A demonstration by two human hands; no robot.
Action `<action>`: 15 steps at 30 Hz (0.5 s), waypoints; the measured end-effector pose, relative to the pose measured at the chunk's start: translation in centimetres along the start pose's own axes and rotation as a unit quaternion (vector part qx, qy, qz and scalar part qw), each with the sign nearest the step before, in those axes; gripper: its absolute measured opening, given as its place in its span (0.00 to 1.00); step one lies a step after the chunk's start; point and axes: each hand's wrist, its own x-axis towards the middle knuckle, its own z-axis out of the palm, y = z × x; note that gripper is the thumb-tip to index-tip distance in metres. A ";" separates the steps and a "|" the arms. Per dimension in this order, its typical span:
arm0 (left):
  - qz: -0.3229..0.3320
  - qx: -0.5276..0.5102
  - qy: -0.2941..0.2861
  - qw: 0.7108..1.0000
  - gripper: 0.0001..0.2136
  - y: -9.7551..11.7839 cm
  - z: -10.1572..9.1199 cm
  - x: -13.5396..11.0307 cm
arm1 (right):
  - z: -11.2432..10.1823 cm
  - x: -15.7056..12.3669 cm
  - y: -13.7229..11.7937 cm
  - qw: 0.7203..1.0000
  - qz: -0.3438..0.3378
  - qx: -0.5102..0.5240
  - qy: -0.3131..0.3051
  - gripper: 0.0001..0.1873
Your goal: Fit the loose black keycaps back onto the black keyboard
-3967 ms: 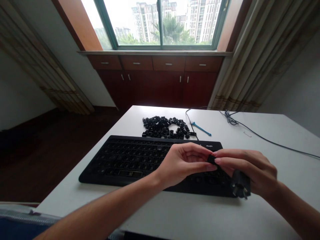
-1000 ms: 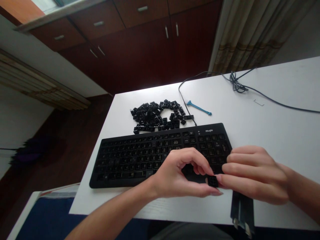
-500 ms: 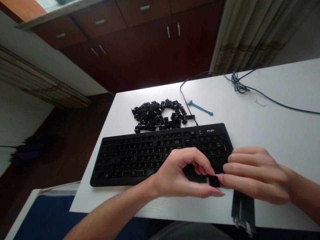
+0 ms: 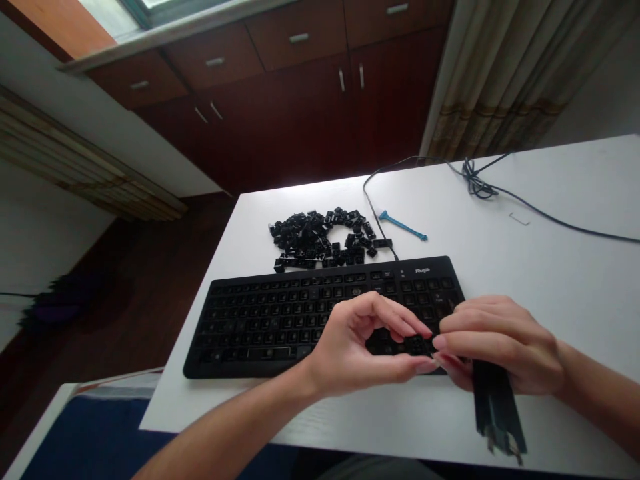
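a hand could pass over the desk (image 4: 565, 287) right of the keyboard (image 4: 280, 320), as far as the cable (image 4: 540, 203). the keyboard stands between the near edge and the key pile (image 4: 315, 237), with the blue tool (image 4: 403, 225) just beside the pile. the left hand (image 4: 363, 343) and right hand (image 4: 505, 343) crowd the keyboard's near right corner, with the black strip (image 4: 495, 407) below the right hand.

1 left hand (image 4: 360, 347), 1 right hand (image 4: 505, 343). 1 keyboard (image 4: 325, 317). Keycaps (image 4: 315, 237) at keyboard's 12 o'clock: dozens, too many to count. 1 pry tool (image 4: 403, 225), blue, at 1 o'clock. 1 cable (image 4: 530, 203), 1 strip (image 4: 495, 407) at 4 o'clock. 4 drawers (image 4: 299, 38), 4 doors (image 4: 280, 113).
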 end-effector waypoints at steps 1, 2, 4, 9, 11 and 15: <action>0.002 -0.006 -0.001 1.000 0.15 0.0 0.0 0.0 | 0.1 0.0 0.0 1.000 0.005 0.002 0.000 0.11; 0.003 -0.009 -0.002 1.000 0.16 -0.1 0.0 0.0 | 0.1 -0.1 -0.1 1.000 0.005 0.004 -0.002 0.12; 0.000 -0.010 -0.003 1.000 0.16 0.0 -0.1 0.0 | 0.0 -0.1 -0.1 1.000 -0.006 0.005 -0.007 0.13; -0.007 -0.009 0.002 1.000 0.18 0.1 -0.2 -0.1 | 0.1 -0.1 -0.2 1.000 -0.022 -0.007 0.000 0.14; -0.013 -0.012 0.009 1.000 0.20 0.0 -0.3 -0.1 | 0.1 -0.1 -0.2 1.000 -0.027 -0.013 0.001 0.13; -0.013 -0.025 0.008 1.000 0.21 -0.1 -0.3 -0.1 | -0.4 0.3 -0.1 0.998 -0.055 -0.007 -0.042 0.11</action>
